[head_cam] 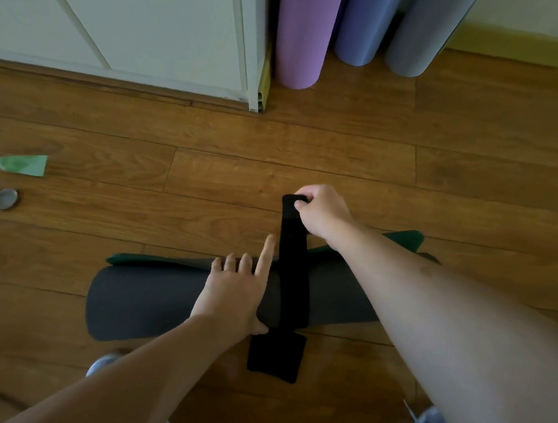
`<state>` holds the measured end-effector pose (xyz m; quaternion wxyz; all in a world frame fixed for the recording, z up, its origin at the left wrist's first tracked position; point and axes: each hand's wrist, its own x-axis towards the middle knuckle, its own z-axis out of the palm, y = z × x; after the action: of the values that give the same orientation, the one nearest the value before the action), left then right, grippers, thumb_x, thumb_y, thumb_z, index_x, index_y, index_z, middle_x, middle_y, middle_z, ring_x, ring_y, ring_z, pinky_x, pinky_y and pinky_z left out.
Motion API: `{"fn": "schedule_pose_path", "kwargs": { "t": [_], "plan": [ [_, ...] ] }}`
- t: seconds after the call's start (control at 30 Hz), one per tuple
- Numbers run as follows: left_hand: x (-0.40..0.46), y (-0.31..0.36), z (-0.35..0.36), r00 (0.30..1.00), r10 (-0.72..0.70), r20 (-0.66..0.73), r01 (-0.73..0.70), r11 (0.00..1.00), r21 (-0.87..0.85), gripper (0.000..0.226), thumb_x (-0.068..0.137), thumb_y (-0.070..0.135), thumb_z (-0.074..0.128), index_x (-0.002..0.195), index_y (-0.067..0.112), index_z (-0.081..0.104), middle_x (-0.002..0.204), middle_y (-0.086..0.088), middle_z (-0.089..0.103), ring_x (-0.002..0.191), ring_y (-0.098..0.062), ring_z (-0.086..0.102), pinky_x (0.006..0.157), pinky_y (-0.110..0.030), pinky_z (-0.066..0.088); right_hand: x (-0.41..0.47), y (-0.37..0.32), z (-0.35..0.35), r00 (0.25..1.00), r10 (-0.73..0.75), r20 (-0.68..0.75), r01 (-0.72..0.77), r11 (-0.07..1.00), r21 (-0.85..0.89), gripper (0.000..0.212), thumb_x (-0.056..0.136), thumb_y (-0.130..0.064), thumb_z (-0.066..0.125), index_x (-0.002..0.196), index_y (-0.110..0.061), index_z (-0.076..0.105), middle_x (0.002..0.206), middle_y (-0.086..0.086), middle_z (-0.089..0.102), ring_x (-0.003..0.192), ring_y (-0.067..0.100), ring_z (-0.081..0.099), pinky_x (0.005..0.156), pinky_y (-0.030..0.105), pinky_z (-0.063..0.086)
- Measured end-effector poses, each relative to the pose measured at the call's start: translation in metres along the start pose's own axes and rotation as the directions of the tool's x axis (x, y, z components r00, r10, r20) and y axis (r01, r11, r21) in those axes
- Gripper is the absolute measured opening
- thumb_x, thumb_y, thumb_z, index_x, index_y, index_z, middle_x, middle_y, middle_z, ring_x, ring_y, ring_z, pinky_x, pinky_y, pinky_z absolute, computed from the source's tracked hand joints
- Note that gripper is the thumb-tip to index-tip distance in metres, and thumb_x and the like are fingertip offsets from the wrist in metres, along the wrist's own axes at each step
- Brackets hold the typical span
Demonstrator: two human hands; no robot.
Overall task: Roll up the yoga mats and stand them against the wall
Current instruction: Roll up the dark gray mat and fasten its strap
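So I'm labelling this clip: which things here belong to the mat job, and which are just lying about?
Job:
dark rolled mat
black strap
left hand
right hand
purple mat
blue mat
grey mat

Lying about:
green scrap
round metal lid

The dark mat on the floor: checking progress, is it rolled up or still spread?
Rolled up. The dark mat lies as a cylinder on the floor, black strap across it.

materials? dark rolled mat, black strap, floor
Dark rolled mat: looks like matte foam or rubber, no sheen, soft rounded edge; green underside shows.
Black strap: likely woven fabric or elastic, limp, drapes over the roll; the right hand pinches its end.
Floor: wood-look planks, visible grain, slight gloss; solid or laminate unclear.
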<state>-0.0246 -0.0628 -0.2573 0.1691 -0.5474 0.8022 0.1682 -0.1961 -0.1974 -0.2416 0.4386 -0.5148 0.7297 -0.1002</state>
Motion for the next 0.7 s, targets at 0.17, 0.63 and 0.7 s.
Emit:
{"fn": "schedule_pose_path", "kwargs": {
  "t": [0.17, 0.63, 0.7],
  "plan": [
    [0.001, 0.007, -0.008, 0.991, 0.057, 0.12, -0.06, 0.998, 0.022, 0.138, 0.083, 0.065, 0.078, 0.143, 0.052, -0.046, 0.166, -0.031, 0.02, 0.152, -0.052, 0.025, 0.121, -0.065, 0.026, 0.001, 0.005, 0.006, 0.999, 0.046, -0.005, -0.046, 0.999, 0.018, 0.021, 0.106, -0.019, 0.06, 0.127, -0.021, 0.067, 0.123, 0.004, 0.067, 0.102, 0.021, 0.065, 0.076, 0.031, 0.052],
    [0.011, 0.007, -0.012, 0.988, -0.033, 0.148, 0.013, 0.991, 0.131, 0.134, 0.074, 0.072, 0.077, 0.161, 0.029, -0.015, 0.153, -0.022, 0.04, 0.135, -0.044, 0.046, 0.112, -0.06, 0.039, -0.1, 0.039, -0.031, 0.832, 0.501, 0.238, -0.516, 0.857, 0.0, 0.042, 0.105, -0.013, 0.044, 0.088, 0.005, 0.077, 0.074, 0.017, 0.078, 0.069, 0.029, 0.079, 0.068, 0.04, 0.067],
    [0.01, 0.012, -0.014, 0.988, -0.044, 0.15, 0.018, 0.984, 0.176, 0.135, 0.074, 0.069, 0.079, 0.162, 0.026, -0.015, 0.155, -0.026, 0.036, 0.137, -0.047, 0.044, 0.111, -0.063, 0.038, -0.122, 0.053, -0.017, 0.693, 0.557, 0.459, -0.633, 0.774, 0.017, 0.039, 0.104, -0.01, 0.042, 0.099, 0.008, 0.077, 0.086, 0.021, 0.08, 0.081, 0.032, 0.081, 0.078, 0.044, 0.067]
  ]
}}
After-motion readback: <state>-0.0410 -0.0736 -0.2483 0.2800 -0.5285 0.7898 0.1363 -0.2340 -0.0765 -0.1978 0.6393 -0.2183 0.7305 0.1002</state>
